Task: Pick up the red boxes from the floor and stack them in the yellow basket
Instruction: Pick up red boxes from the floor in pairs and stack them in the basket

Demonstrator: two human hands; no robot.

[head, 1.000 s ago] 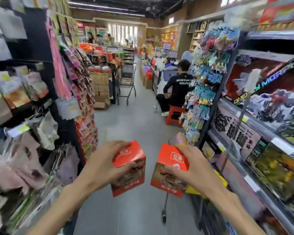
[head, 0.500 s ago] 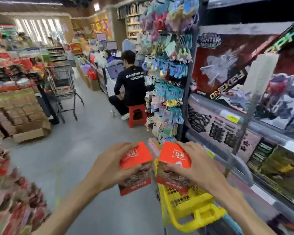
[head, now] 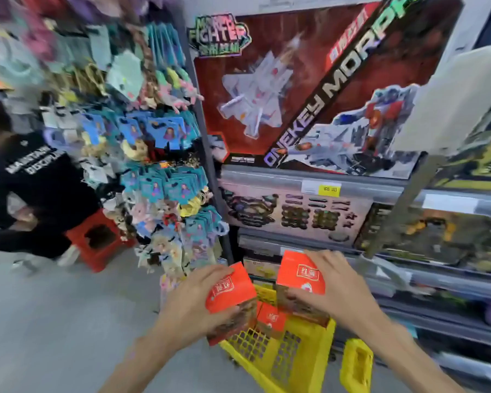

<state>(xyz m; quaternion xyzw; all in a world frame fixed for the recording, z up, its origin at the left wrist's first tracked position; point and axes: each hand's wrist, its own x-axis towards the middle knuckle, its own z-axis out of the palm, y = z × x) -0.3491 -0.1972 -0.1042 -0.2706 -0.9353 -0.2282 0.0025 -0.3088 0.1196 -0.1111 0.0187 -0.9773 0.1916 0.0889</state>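
My left hand (head: 193, 304) grips one red box (head: 230, 290) with a white logo on its top. Over to the right, my right hand (head: 328, 287) grips a second red box (head: 301, 279) of the same kind. Both boxes hang just above the yellow basket (head: 284, 358), which stands on the floor at the foot of the toy shelves. A third red box (head: 272, 320) lies inside the basket, between the two held ones. The basket's yellow handle (head: 356, 364) sticks out at the lower right.
A rack of hanging toys and keychains (head: 159, 171) stands left of the basket. Shelves with large toy boxes (head: 309, 89) fill the right side. A person in a black shirt (head: 31, 188) sits on a red stool (head: 97, 239) at the left, on the grey floor (head: 54, 321).
The view has swung right and down toward the shelves. Both hands have carried their red boxes closer over the yellow basket, and a red box inside it has come into sight.
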